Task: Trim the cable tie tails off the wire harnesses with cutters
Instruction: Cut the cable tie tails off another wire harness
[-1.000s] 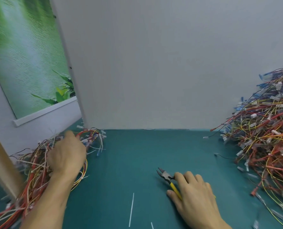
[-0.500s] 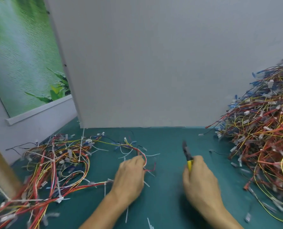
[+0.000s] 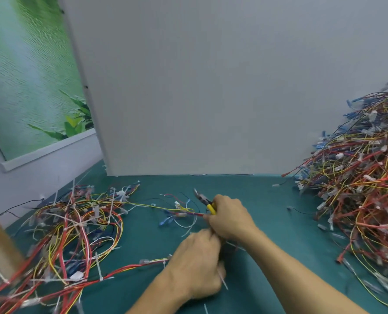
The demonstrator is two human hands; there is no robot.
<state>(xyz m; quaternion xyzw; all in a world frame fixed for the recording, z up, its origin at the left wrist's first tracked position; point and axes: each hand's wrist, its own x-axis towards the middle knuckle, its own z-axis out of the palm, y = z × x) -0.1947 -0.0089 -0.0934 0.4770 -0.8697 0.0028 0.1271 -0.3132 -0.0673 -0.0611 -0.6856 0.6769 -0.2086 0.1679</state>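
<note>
A grey board (image 3: 211, 87) stands behind the green table (image 3: 267, 200), where a big heap of wires (image 3: 365, 189) runs off the right edge and a looser tangle of wire harnesses (image 3: 75, 227) sprawls left, cut off at the corner. The left hand (image 3: 197, 264) and right hand (image 3: 230, 219) touch near the middle, the left curled round one harness (image 3: 153, 261) whose gripped part is hidden in the fist. The right hand grips the cutters (image 3: 205, 201), yellow handles mostly covered and tips too blurred to read, and a white cable tie tail (image 3: 223, 281) pokes out below the left fist.
</note>
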